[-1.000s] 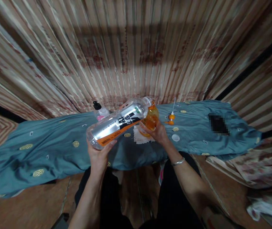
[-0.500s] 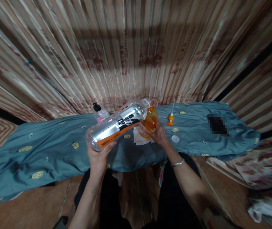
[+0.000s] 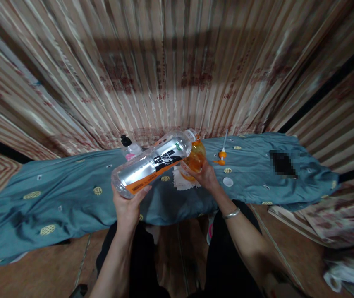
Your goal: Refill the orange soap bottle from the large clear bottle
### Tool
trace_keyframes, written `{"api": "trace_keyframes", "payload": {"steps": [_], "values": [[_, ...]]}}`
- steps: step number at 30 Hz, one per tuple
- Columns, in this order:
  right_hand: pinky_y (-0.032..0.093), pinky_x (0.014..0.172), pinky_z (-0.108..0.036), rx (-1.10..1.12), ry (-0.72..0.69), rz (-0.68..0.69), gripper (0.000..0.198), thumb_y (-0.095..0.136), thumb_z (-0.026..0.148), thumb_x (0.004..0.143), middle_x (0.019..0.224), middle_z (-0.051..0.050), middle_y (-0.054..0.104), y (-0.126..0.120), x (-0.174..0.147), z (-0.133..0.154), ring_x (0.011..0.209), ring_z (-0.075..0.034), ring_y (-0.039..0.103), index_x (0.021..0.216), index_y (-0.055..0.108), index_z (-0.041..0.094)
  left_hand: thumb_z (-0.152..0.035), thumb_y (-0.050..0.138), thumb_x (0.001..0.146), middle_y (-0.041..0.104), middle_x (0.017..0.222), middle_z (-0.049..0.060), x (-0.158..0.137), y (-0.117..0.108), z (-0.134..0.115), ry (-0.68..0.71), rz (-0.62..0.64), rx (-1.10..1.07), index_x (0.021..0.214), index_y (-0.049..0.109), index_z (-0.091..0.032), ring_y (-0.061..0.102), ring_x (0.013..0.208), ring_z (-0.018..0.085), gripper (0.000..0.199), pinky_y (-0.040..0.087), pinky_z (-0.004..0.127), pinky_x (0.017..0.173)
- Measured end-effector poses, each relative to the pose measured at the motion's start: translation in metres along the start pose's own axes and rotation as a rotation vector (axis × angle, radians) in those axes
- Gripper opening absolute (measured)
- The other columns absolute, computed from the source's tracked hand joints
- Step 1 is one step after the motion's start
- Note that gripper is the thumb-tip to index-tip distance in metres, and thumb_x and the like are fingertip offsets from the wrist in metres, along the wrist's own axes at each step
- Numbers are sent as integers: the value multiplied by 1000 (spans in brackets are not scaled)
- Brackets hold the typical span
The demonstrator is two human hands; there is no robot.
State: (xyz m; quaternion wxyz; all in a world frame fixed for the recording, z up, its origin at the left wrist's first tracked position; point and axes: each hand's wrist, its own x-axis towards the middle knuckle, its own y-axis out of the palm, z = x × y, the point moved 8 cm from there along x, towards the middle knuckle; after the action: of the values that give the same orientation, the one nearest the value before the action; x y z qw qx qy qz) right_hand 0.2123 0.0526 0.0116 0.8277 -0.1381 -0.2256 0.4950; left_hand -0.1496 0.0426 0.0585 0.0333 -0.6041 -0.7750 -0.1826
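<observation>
My left hand is closed round the base of a large clear plastic bottle with a silver, black and orange label. The bottle lies tilted, its neck to the right and higher than its base. Its mouth is at the top of an orange see-through bottle, which my right hand grips round its side. Under the orange bottle lies a white cloth. An orange pump head with its clear tube rests to the right, and a round white cap lies nearer me.
A teal patterned cloth covers the long narrow table. Behind my left hand's bottle stands a clear bottle with a black pump top. A blurred dark object lies at the right. Striped curtains hang close behind the table.
Both hands keep their hold, and the two bottles stay mouth to mouth in nearly the same place. The view has shifted very slightly.
</observation>
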Motion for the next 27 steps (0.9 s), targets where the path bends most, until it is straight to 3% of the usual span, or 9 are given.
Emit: {"api": "trace_keyframes", "payload": {"steps": [8,15,19,23,27], "values": [[79,116,-63,12,-39,9,86,108,45,86,143,-21,95,1,0,-1,134,-47,94,161,72,20,-43,125,54,83,154,11,-1,3,-5,-36,-14,-26,153,73,-29,86,131,31,113,73,43,117],[80,112,-62,-18,-46,-31,86,108,50,82,138,-22,96,1,1,-4,130,-48,95,154,75,18,-45,125,49,87,138,9,-2,0,-2,-82,-60,-30,145,75,-27,86,112,25,110,76,34,95],[80,112,-66,18,-63,-11,82,106,57,83,135,-20,97,2,1,-6,127,-47,96,150,75,21,-46,124,50,86,140,11,-3,1,-1,-100,-51,-1,144,74,-25,86,116,27,109,76,39,102],[79,114,-65,45,-46,-8,85,105,59,82,137,-17,97,2,1,-7,129,-45,95,154,76,24,-50,125,47,87,138,11,-3,1,-1,-119,-63,-34,142,74,-25,87,113,26,111,77,36,95],[79,116,-65,49,-17,-19,86,106,57,82,139,-19,96,1,0,-3,133,-47,94,155,76,22,-53,124,55,86,143,9,-3,4,-6,-68,-21,-12,143,74,-28,87,120,26,104,76,33,92]]}}
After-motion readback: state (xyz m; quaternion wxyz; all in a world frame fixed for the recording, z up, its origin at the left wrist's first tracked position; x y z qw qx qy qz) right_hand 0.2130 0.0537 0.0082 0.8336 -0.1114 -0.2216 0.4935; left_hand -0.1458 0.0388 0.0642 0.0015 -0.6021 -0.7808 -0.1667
